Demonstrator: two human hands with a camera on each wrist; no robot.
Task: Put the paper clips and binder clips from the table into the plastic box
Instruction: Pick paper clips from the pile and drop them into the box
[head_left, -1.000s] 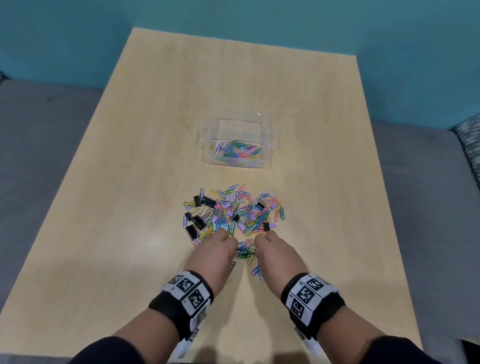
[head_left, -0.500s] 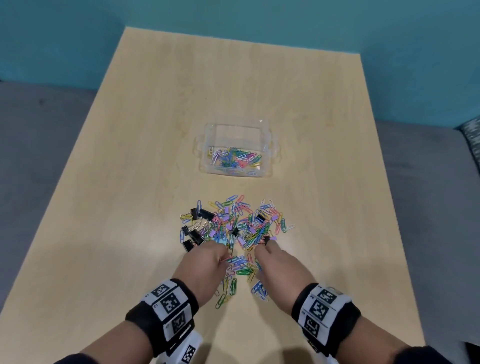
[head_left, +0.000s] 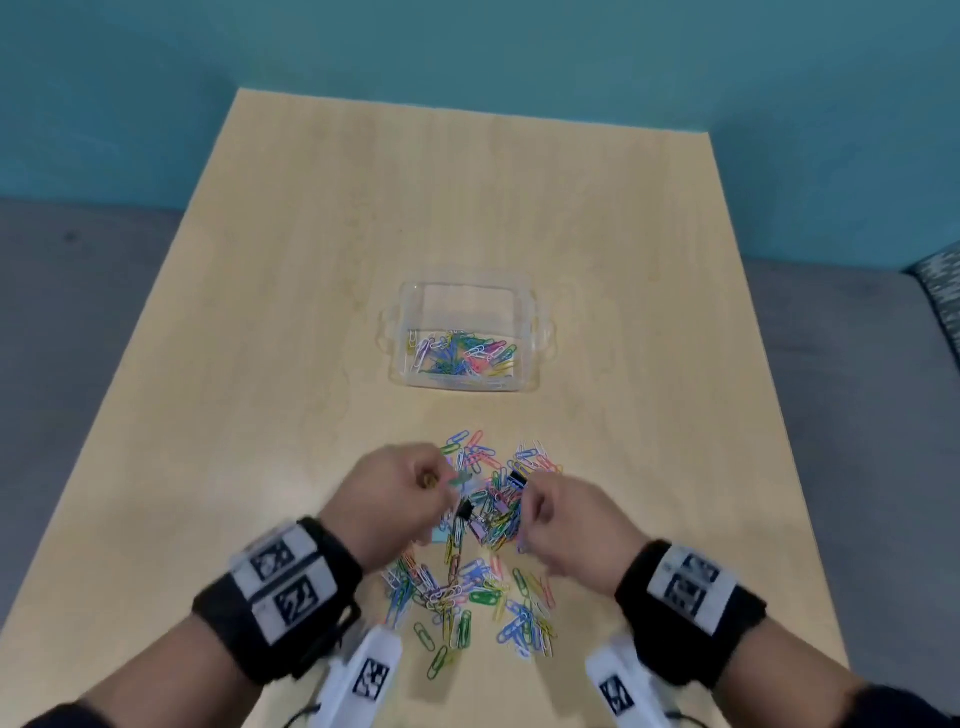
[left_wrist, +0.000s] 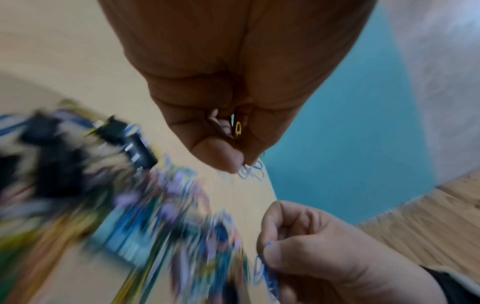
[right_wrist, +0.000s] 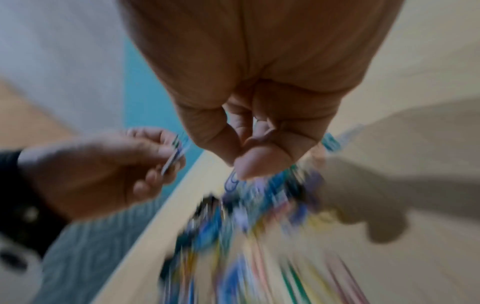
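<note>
Item: paper clips (head_left: 467, 592) and binder clips (head_left: 464, 512), heaped toward the table's (head_left: 260, 364) near edge. Left hand (head_left: 395, 493) and right hand (head_left: 566, 525): fingers pinched on clips, apparently for transfer. Plastic box (head_left: 535, 332), mid-table, partly filled.

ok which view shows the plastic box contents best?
Head view: the plastic box sits unobstructed beyond both hands, with coloured paper clips visible through its clear walls. Neither wrist view shows it; both are motion-blurred around the table pile.
</note>
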